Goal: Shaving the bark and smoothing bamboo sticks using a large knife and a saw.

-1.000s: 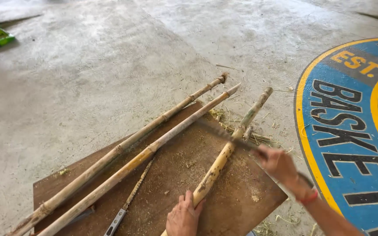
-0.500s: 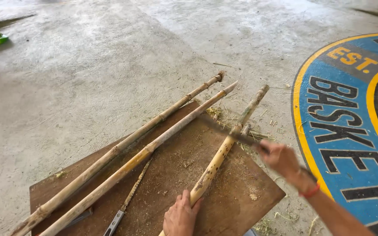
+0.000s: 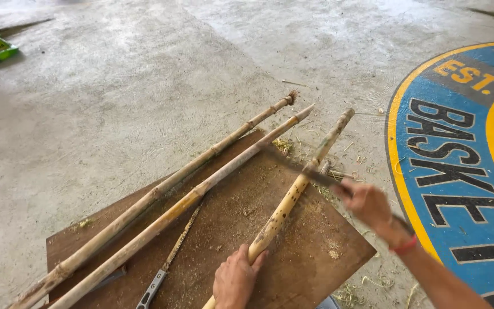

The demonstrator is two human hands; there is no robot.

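While pinning the bamboo pole [image 3: 293,197] to the brown board [image 3: 338,252], left hand [image 3: 234,281] clenched around it; right hand [image 3: 368,205], fist tight on blurred blade [image 3: 298,166], drawn nearer, mid-chop across pole.

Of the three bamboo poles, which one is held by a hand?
The rightmost, shortest pole: the left hand grips its near end, and the right hand has a blade across it. The two longer poles lie untouched.
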